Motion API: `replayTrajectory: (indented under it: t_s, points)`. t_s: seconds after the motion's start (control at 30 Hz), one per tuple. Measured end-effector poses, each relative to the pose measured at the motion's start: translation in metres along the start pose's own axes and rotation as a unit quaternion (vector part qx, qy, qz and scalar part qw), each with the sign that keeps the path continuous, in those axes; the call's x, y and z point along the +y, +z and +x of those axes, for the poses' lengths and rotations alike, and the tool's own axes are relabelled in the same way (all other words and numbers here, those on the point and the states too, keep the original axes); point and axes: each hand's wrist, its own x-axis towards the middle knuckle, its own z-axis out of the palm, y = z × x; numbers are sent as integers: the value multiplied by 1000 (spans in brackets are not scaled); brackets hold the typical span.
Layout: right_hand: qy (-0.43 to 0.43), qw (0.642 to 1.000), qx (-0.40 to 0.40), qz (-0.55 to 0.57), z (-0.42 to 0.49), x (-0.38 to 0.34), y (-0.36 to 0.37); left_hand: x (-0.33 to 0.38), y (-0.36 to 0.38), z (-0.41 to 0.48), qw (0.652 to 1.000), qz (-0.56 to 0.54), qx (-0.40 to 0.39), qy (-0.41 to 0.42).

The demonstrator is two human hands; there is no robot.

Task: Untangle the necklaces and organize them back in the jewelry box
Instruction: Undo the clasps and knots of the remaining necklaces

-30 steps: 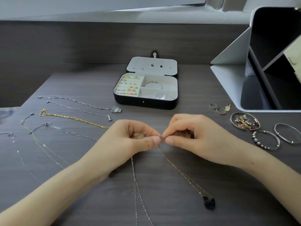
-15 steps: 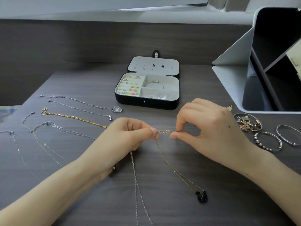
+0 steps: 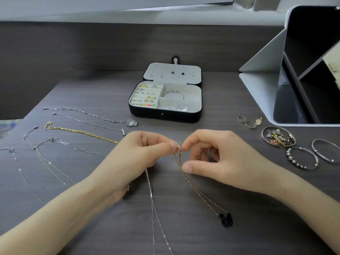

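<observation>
While each grip, left hand (image 3: 139,157) and right hand (image 3: 226,159), pinches the rose-gold chain (image 3: 198,194), dark wood-grain desk (image 3: 202,240), grey wall panel (image 3: 73,48)

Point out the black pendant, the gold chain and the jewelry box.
black pendant (image 3: 226,219), head view, its dark body.
gold chain (image 3: 82,133), head view, middle of its length.
jewelry box (image 3: 165,116), head view, black front wall.

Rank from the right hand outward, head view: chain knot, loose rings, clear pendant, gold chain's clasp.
1. chain knot, touching the right hand
2. loose rings, just beyond, right
3. clear pendant, beyond the left hand
4. gold chain's clasp, far left
</observation>
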Motion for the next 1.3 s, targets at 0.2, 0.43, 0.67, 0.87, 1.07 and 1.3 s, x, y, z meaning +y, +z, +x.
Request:
replayTrajectory:
  t_s: [0.2, 0.43, 0.67, 0.87, 1.07, 1.3]
  points:
    - [35, 995, 3, 94, 3, -4, 5, 1, 3, -2, 999, 0, -34, 19]
    - [68, 995, 24, 64, -1, -9, 6, -8, 5, -1, 993, 86, 13, 81]
    - [82, 990, 21, 116, 1, -8, 0, -8, 4, -1, 993, 53, -23, 98]
    - [88, 975, -12, 205, 2, -11, 2, -9, 3, -3, 987, 41, -64, 138]
    - [79, 987, 39, 137, 1, -12, 0, -9, 4, -4, 984, 85, 16, 157]
    - [23, 998, 66, 3, 0, -12, -5, -9, 2, -3, 989, 88, -46, 106]
